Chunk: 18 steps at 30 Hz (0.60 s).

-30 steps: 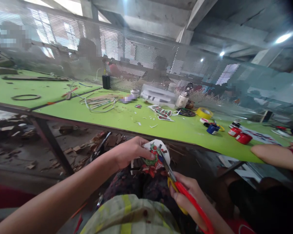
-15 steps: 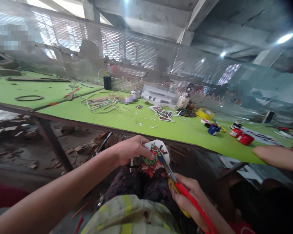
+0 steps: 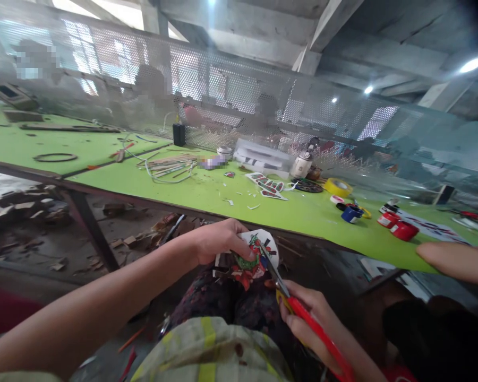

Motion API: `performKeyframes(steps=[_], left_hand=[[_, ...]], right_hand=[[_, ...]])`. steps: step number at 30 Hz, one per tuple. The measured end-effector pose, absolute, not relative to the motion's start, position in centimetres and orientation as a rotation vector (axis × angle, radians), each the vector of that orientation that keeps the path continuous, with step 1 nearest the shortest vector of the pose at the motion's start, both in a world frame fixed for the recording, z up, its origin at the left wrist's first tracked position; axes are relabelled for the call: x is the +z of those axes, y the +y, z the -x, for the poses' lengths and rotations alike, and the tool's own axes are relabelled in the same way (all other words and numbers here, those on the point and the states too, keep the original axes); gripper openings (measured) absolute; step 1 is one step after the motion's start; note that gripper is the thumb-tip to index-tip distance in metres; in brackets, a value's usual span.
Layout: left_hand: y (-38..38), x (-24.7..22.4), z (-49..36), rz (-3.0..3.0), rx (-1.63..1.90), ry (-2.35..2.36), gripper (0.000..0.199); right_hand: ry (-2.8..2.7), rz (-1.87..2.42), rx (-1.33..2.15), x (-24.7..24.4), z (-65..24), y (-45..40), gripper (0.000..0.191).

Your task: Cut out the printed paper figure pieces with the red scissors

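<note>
My left hand (image 3: 227,241) pinches a white paper piece (image 3: 271,249) printed with a green, red and black design, held over my lap below the table edge. Scissors with red and yellow handles (image 3: 310,322) are gripped in my right hand (image 3: 308,313). Their blades point up and left and lie against the printed paper. Other cut printed pieces (image 3: 267,187) and small white scraps lie on the green table (image 3: 207,196) ahead.
Thin sticks (image 3: 171,167), yellow tape (image 3: 338,187), a blue jar (image 3: 351,213) and red jars (image 3: 404,230) are on the table. Another person's arm (image 3: 454,260) rests at the right edge. A perforated screen (image 3: 231,95) stands behind.
The view has shifted slightly. Both hands keep their holds, and the scissor blades look closer together against the paper.
</note>
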<state>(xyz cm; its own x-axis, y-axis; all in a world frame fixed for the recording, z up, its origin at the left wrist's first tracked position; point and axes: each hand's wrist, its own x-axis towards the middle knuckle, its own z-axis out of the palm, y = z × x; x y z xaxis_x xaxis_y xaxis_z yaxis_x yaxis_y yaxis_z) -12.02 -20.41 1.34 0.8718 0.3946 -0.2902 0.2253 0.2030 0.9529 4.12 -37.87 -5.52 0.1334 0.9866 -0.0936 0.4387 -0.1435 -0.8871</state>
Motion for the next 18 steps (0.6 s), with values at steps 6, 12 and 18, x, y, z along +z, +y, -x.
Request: performKeyframes(steps=[6,12,18], left_hand=[[-20.3,1.3,11.9,-1.410,0.102,0.537,0.008],[-19.5,1.3,11.8,-1.462,0.030,0.539,0.014],[-19.1,1.5,11.5,-1.472,-0.018,0.533,0.017]], right_hand=[[-1.342,1.726,0.843,-6.0,-3.8,-37.9,0.041],[-1.341,1.687,0.773,-6.9,-3.9,-38.0,0.037],[-1.421,1.754,0.762,-7.5,-4.8,-38.1,0.040]])
